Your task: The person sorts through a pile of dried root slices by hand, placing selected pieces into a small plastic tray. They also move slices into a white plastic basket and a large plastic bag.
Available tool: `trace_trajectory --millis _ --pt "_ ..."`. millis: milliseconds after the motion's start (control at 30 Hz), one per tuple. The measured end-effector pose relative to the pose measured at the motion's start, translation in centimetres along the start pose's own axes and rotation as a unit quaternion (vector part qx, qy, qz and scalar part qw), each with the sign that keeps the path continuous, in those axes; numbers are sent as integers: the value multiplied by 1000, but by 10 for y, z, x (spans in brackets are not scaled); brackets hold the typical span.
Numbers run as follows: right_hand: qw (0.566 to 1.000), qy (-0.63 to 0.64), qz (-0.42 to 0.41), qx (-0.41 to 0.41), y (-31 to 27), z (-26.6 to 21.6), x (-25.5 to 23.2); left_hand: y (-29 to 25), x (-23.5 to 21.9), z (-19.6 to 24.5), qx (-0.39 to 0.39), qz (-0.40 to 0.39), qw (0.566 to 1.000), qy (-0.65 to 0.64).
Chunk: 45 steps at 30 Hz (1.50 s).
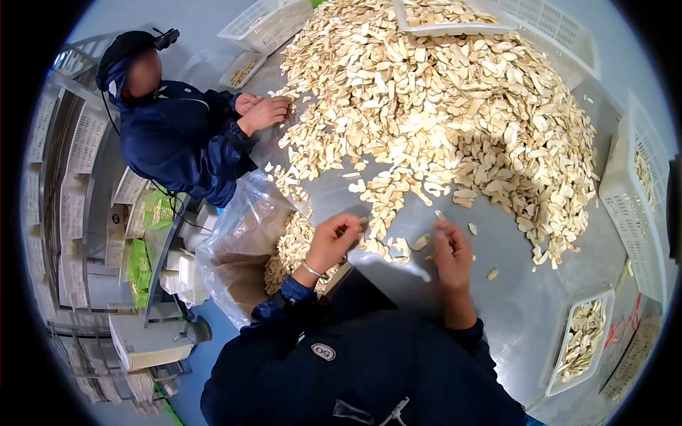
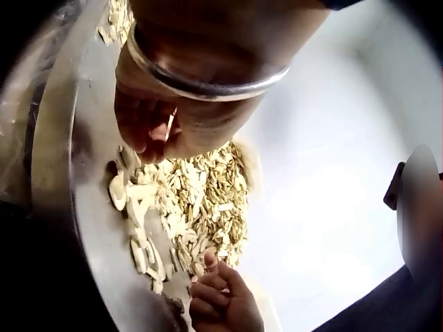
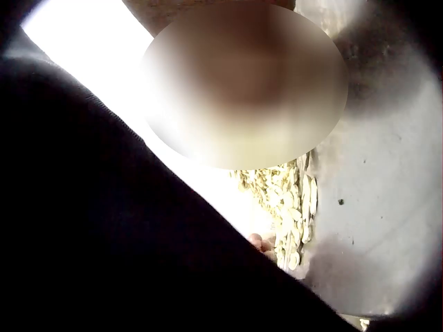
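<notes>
A large heap of pale dried slices (image 1: 426, 106), flat and elongated, covers much of the metal table. At the heap's near edge my left hand (image 1: 332, 245), with a bangle at the wrist, has its fingers curled and pinches a pale slice at the fingertips. In the left wrist view the curled left hand (image 2: 183, 114) is over the slices, with a thin light edge between thumb and fingers. My right hand (image 1: 453, 257) pinches a small pale slice (image 1: 440, 214) between thumb and forefinger. A few loose slices (image 1: 422, 242) lie between the hands. The right wrist view is mostly sleeve and blur.
A clear plastic bag (image 1: 234, 238) of slices hangs at the table's left edge. At right are a small tray (image 1: 607, 305) of slices and a white perforated basket (image 1: 632, 206). Another person (image 1: 177, 135) works at the left side. More baskets (image 1: 266, 28) stand behind.
</notes>
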State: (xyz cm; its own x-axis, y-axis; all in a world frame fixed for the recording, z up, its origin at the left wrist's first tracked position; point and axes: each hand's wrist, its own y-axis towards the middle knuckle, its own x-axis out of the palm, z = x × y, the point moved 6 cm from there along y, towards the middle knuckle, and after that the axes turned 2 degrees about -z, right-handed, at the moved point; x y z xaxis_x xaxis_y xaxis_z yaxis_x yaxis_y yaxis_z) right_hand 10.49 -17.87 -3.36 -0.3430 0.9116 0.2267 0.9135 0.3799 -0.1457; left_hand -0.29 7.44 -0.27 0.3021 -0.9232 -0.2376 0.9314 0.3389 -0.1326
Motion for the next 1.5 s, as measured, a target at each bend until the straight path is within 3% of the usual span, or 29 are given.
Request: trace_trajectory --millis 100,267,367,467,567,667,867,933,1067,1133,1233,1500 --pt "1000 -6 -6 -1 1 2 1 -16 15 27 98 -50 973 205" --pt "1000 -14 -17 -7 2 4 0 -21 37 39 180 -7 926 331" --pt "1000 4 -16 -3 3 4 0 -12 31 29 84 -14 965 248" --pt "1000 10 -14 0 1 5 0 2 32 31 71 11 974 214" --pt "1000 11 -9 2 1 6 0 10 37 44 111 39 936 332" --pt "1000 11 -13 2 1 5 -1 16 42 40 84 25 928 363" --pt "1000 -1 -26 10 1 4 1 20 39 19 42 14 979 201" --pt "1000 -10 -28 0 1 3 3 22 39 9 23 -13 996 89" --pt "981 116 -113 110 -3 12 17 22 55 4 16 -90 989 -112" --pt "965 156 -152 144 -6 15 21 21 62 8 3 -108 984 -139" --pt "967 118 -151 169 -7 14 23 22 71 11 -10 -125 977 -172" --pt "978 5 -161 129 -9 17 27 15 77 10 -42 -135 977 -157"
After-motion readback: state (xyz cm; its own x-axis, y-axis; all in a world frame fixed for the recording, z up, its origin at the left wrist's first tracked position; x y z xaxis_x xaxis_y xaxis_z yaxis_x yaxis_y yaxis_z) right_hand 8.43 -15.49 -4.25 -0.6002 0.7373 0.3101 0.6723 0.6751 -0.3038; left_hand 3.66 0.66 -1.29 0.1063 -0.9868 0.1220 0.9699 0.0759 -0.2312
